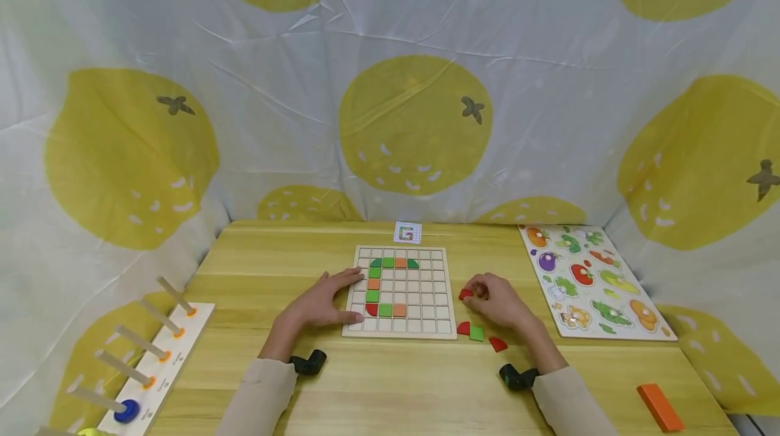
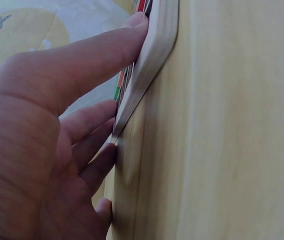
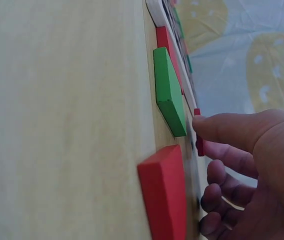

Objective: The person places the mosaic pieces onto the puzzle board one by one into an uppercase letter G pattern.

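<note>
My left hand (image 1: 323,299) rests its thumb and fingertips on the left edge of a wooden grid board (image 1: 426,336), its fingers spread. Green, orange and red tiles lie in the grid, along the top, left side and lower row. To the right of the board, my right hand (image 1: 496,299) pinches a small red tile (image 3: 199,132) between thumb and forefinger. Near that hand a red quarter-round tile (image 1: 464,328), a green square tile (image 1: 477,334) and another red quarter-round tile (image 1: 497,344) lie on the table. In the right wrist view the other fingers curl below the pinch.
Behind the board lies a small pattern card (image 1: 407,233). A vegetable puzzle board (image 1: 603,284) is at the right and an orange block (image 1: 661,407) at the front right. A peg board (image 1: 195,334) with upright pegs and a blue ring (image 1: 126,411) stands at the left.
</note>
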`<act>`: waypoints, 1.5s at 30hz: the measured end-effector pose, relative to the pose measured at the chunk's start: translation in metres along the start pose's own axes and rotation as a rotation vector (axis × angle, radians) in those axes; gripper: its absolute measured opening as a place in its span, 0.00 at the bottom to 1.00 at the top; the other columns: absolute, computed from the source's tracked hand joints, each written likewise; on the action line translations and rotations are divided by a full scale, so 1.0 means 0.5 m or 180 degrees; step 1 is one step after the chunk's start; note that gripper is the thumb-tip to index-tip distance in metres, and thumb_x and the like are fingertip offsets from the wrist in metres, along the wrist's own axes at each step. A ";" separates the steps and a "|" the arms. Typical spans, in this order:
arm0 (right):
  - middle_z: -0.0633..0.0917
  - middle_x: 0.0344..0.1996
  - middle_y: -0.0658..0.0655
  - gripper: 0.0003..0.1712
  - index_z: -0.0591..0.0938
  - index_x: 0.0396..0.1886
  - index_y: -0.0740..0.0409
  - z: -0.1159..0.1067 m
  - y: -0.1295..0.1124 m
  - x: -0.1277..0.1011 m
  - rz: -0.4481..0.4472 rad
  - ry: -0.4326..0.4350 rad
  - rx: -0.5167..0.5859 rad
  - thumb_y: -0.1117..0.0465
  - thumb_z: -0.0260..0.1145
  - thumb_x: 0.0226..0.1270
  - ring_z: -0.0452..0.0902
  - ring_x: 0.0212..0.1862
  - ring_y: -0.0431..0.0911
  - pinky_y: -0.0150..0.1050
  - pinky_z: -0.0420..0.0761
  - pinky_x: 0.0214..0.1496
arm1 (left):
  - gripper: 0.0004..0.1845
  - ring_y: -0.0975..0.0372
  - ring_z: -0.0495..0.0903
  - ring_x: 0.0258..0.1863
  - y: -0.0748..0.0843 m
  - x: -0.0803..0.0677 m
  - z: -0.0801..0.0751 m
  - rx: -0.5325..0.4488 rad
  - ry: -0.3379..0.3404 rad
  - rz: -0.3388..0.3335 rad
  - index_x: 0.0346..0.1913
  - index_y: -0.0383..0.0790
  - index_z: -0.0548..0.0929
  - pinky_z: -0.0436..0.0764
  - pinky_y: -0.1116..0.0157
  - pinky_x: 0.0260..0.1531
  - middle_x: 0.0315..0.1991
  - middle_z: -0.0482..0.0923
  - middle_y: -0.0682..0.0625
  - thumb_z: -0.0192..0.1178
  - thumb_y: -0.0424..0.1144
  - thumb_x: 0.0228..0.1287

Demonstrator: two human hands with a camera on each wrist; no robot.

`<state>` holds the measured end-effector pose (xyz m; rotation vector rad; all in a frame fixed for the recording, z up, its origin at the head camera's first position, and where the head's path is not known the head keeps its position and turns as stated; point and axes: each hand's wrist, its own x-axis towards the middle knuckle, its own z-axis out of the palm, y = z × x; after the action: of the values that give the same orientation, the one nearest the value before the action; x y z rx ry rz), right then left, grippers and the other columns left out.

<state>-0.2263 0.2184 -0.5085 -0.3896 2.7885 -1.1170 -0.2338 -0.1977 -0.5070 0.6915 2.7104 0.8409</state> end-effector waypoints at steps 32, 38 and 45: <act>0.75 0.31 0.51 0.08 0.87 0.46 0.49 0.033 -0.075 -0.005 -0.0356 -0.0156 -0.0017 0.57 0.73 0.69 0.69 0.33 0.43 0.33 0.70 0.34 | 0.48 0.48 0.57 0.81 -0.001 0.002 -0.002 0.0017 -0.0005 0.0007 0.78 0.48 0.68 0.44 0.41 0.82 0.82 0.58 0.48 0.73 0.62 0.57; 0.76 0.31 0.51 0.09 0.86 0.46 0.51 0.050 -0.097 0.001 -0.0592 -0.0204 -0.0115 0.59 0.73 0.68 0.68 0.30 0.41 0.31 0.70 0.32 | 0.49 0.49 0.57 0.81 0.002 0.001 -0.004 0.0021 -0.0007 0.0008 0.78 0.48 0.69 0.44 0.42 0.82 0.82 0.58 0.48 0.72 0.64 0.57; 0.76 0.30 0.48 0.08 0.87 0.46 0.51 0.070 -0.118 0.007 -0.0750 -0.0283 -0.0117 0.58 0.72 0.70 0.68 0.32 0.42 0.32 0.69 0.35 | 0.48 0.49 0.57 0.81 0.004 0.001 -0.005 0.0031 -0.0012 0.0007 0.78 0.48 0.68 0.44 0.41 0.82 0.82 0.58 0.48 0.73 0.62 0.57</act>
<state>-0.2110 0.1533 -0.4933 -0.7691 2.7418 -1.0630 -0.2345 -0.1970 -0.5036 0.6975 2.7124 0.8266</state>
